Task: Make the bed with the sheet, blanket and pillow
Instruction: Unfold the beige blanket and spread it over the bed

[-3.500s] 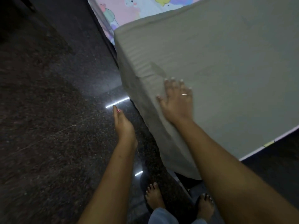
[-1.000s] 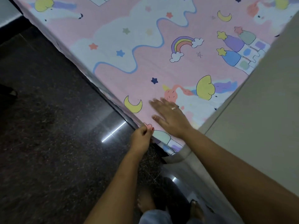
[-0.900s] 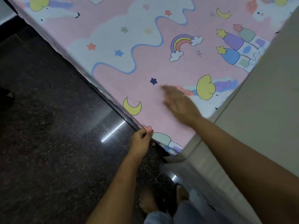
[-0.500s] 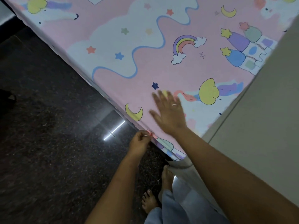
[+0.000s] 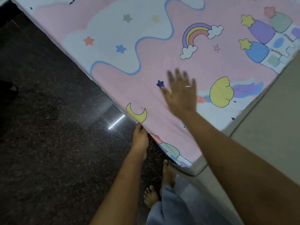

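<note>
A pink sheet (image 5: 146, 46) printed with rainbows, stars, moons and castles covers the mattress top. A plain grey blanket (image 5: 267, 127) lies over the bed at the right, its edge crossing the sheet diagonally. My right hand (image 5: 181, 93), blurred, lies flat with fingers spread on the sheet near a dark blue star. My left hand (image 5: 140, 138) grips the sheet's edge at the bed's side, just below a yellow moon. No pillow is in view.
Dark speckled polished floor (image 5: 56, 143) fills the left, with a bright light reflection. My bare feet (image 5: 162, 184) and grey trouser legs stand close against the bed's side. A dark object sits at the far left edge.
My right hand has slid up across the sheet since half a second ago, after sweeping back and forth. My left hand has kept hold of the sheet's edge. Earlier I was at the grey blanket's corner.
</note>
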`<action>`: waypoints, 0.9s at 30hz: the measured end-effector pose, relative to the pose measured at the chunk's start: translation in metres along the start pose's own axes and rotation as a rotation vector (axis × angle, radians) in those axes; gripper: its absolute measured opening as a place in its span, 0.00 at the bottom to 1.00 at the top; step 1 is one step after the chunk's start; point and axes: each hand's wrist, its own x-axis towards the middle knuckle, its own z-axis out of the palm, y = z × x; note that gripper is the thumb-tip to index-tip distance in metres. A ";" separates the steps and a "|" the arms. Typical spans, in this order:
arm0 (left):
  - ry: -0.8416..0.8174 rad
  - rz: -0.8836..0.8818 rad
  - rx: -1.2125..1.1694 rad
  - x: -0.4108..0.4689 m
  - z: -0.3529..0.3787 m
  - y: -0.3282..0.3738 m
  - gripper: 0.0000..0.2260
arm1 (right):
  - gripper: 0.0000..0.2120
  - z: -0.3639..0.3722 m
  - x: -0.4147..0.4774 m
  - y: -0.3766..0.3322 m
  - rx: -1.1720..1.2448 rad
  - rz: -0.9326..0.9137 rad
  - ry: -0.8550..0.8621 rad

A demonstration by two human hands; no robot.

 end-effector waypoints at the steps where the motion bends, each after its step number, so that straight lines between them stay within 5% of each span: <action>1: 0.028 0.025 0.004 0.002 0.000 -0.001 0.12 | 0.33 0.000 -0.003 -0.021 0.026 -0.058 -0.012; 7: 0.399 0.104 0.689 0.002 -0.018 -0.016 0.12 | 0.27 -0.020 0.001 -0.064 0.277 -0.455 -0.188; 10: 0.415 0.109 0.686 0.002 -0.015 -0.016 0.12 | 0.29 -0.035 0.008 -0.031 0.318 -0.336 -0.089; 16: 0.020 0.009 0.110 0.020 -0.001 -0.022 0.06 | 0.31 -0.004 -0.046 0.032 0.004 0.085 0.020; 19: -0.117 -0.173 0.148 0.016 0.007 -0.034 0.15 | 0.32 0.002 -0.063 -0.004 0.055 0.074 -0.023; 23: -0.231 -0.444 0.221 0.005 0.015 -0.061 0.15 | 0.28 -0.017 -0.064 -0.006 0.264 -0.184 -0.077; 27: -0.280 -0.487 0.161 0.007 0.021 -0.073 0.12 | 0.28 -0.018 -0.070 0.067 0.092 0.074 0.078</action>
